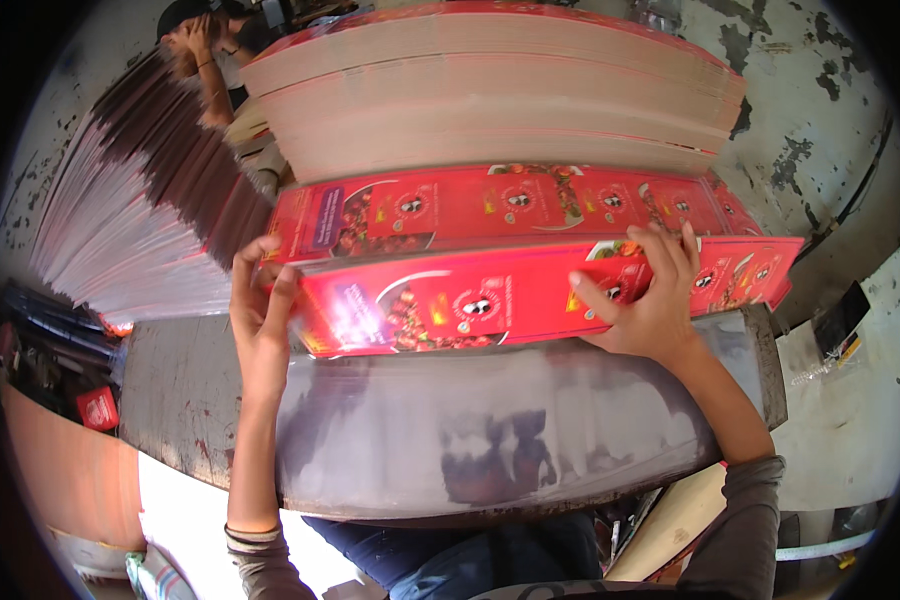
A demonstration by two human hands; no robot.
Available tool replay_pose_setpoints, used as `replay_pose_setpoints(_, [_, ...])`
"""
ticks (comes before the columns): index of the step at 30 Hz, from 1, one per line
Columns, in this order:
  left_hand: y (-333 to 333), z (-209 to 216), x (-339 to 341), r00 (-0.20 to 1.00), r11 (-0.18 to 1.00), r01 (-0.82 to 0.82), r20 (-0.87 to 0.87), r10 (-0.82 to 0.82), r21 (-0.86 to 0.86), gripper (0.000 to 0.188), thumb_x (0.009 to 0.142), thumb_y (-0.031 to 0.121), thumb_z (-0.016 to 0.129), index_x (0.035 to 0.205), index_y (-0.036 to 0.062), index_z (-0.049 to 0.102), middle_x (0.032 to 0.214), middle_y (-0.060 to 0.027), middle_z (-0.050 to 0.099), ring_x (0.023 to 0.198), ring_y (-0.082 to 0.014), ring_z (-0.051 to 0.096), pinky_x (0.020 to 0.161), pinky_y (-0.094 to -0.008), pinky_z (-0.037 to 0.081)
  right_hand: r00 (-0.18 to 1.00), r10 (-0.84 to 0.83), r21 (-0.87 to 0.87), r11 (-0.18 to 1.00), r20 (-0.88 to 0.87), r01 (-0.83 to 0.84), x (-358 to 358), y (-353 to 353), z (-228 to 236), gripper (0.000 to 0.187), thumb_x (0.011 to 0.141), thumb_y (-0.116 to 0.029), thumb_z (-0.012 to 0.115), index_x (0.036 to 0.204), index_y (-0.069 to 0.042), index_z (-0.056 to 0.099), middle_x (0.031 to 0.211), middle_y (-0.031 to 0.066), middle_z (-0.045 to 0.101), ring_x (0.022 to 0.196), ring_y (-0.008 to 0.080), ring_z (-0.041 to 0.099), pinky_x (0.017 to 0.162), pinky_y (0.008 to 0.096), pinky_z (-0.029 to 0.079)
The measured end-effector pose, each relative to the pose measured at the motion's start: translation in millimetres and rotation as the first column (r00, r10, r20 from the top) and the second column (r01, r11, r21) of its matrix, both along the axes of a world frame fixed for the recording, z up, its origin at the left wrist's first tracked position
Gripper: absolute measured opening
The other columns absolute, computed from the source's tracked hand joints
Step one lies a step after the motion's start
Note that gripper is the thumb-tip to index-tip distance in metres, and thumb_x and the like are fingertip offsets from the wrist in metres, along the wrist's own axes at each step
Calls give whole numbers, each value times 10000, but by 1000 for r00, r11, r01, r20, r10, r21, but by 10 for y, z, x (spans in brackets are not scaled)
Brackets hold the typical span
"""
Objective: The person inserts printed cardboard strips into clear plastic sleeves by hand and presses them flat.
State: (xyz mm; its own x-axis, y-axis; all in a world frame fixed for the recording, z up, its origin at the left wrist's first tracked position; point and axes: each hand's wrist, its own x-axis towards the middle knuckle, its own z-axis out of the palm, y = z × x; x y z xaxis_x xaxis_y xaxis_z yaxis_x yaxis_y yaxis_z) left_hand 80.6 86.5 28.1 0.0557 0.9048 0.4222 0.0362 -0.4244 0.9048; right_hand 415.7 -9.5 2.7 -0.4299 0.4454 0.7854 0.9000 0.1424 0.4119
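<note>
A long red printed cardboard sheet [530,295] stands tilted on its long edge in front of me. My left hand [260,330] grips its left end, with the thumb on the near face. On its right half, my right hand [655,295] has the thumb against the near face and the fingers over the top edge. Just behind lie more red printed sheets [450,205] of the same design. Whether the held piece is one sheet or several together, I cannot tell. Both hands' fingertips are partly hidden behind the cardboard.
A tall stack of sheets [490,110] rises at the back. Another leaning stack [140,210] stands at the left. Under my hands is a table with a shiny grey surface [490,420]. A person [210,60] sits at the far left; a small red box [97,408] lies below the table's left side.
</note>
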Motion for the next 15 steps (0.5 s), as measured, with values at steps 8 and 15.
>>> replay_pose_setpoints(8, [-576,281,-419,708,945,6,-668,228,328,505,799,225,650,1224,21,471,1115,-183,546,1057,-373,520,886,-437,423,993,40,-322,944,-113,-75,115,-11,130,822,492,-545,785,1219,-267,519,1237,218,296,1154,409,304,1002,641,180])
replay_pose_setpoints(15, [-1095,-379,-623,512,974,-16,-835,203,227,551,792,282,649,1239,4,487,1276,-163,504,1199,-303,469,1009,-481,334,997,46,-397,915,-62,-67,61,50,157,887,551,-727,631,1271,-230,479,1233,240,308,1174,440,292,1007,679,110])
